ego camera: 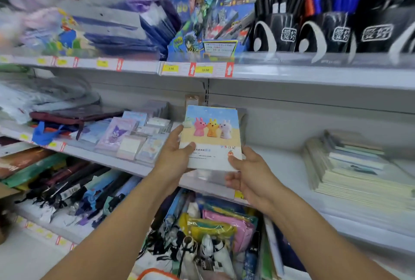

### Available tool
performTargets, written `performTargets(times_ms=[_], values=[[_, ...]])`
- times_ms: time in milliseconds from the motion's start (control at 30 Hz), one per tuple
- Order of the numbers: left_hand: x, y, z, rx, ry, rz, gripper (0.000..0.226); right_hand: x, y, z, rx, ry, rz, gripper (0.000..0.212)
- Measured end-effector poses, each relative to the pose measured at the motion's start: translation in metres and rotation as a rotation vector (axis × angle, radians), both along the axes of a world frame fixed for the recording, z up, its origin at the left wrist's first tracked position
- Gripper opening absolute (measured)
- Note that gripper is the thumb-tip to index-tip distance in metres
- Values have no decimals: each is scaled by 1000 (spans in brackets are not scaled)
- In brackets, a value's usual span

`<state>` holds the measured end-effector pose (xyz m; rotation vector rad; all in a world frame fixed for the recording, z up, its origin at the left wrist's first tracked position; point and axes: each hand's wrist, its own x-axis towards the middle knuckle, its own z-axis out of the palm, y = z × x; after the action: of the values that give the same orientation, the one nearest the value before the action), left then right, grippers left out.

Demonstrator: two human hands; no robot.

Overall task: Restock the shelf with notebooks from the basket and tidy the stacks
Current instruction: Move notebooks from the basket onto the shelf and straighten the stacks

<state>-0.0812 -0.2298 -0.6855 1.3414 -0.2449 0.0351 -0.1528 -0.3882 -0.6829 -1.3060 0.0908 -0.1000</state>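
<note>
Holding a stack of notebooks (211,138) upright in front of the middle shelf (292,167), I have both hands on its lower corners. My left hand (177,154) grips the lower left edge, the thumb lying across the front cover and the fingers curled out of sight behind. My right hand (244,174) holds the lower right corner, thumb pressed onto the cover near the small carrot picture, the other fingers loosely bent beneath the stack's bottom edge. The front cover shows three cartoon rabbits, pink, orange and white, under a blue sky, and the edges of more notebooks peek out behind it at the top and right.

Relative to that stack: to its right, well apart, a pile of pale notebooks (350,167) lies flat on the same shelf. To its left, small sticker and notepad packs (125,136) lean in rows, one with a purple cartoon figure. Above it, the shelf rail carries yellow price tags (170,68) with red arrows, and black pen boxes (323,32) stand up and to the right. Below it, folded umbrellas (202,248) and coloured pouches crowd a lower shelf, and the orange rim of the basket (155,272) shows at the very bottom edge of the view.
</note>
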Motion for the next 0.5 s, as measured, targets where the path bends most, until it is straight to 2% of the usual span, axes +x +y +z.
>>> performTargets(times_ms=[100, 133, 233, 300, 400, 500], values=[[24, -19, 33, -36, 31, -23, 38, 38, -7, 26, 139, 8, -95, 22], [31, -24, 44, -53, 41, -31, 39, 53, -10, 37, 192, 21, -122, 23], [59, -31, 62, -31, 35, -26, 68, 106, -22, 62, 241, 34, -216, 17], [70, -28, 62, 35, 11, -11, 71, 136, -33, 70, 168, 36, -259, 20], [69, -19, 43, 158, -49, 14, 63, 162, -50, 73, -45, 90, -303, 11], [59, -6, 16, 280, -88, -8, 51, 174, -67, 66, -568, 167, -358, 23]])
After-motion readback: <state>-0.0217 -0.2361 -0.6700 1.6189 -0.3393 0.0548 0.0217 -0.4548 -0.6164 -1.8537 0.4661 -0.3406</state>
